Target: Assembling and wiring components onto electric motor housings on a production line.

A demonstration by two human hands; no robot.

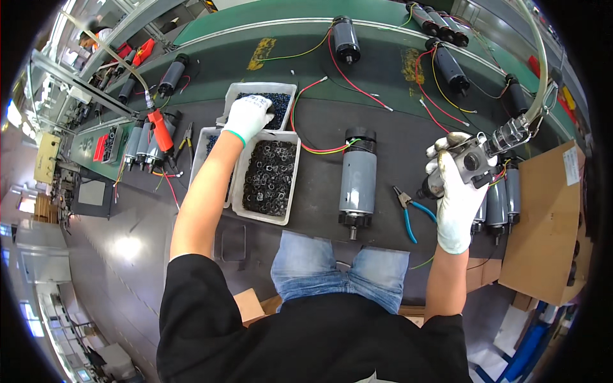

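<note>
1. Clearly, the relation that matters to us is between the grey motor and the right hand: the motor lies to the left of those fingers, a little toward the wearer's body, and the right hand is the nearer of the two.

2. We see the motor lying on the dark surface with its long axis running away from the body, the shaft end pointing back at the wearer. Its wires leave the far end and loop leftward, toward the left fingers.

3. The right fingers are wrapped around a grey hand tool, hung from a hose beyond them. The tool's lower end points down and left, to the motor's side, and stands apart from it.

4. Seen from the left hand, the motor is off to the right and closer to the body. Those gloved fingers reach down into the bin of dark blue parts; the glove hides the tips, so we can't tell whether they pinch anything.

5. Just bodyward of the left fingers we find the bin of black rings. The blue-handled pliers lie left and bodyward of the right fingers, between them and the motor's shaft end.
</note>
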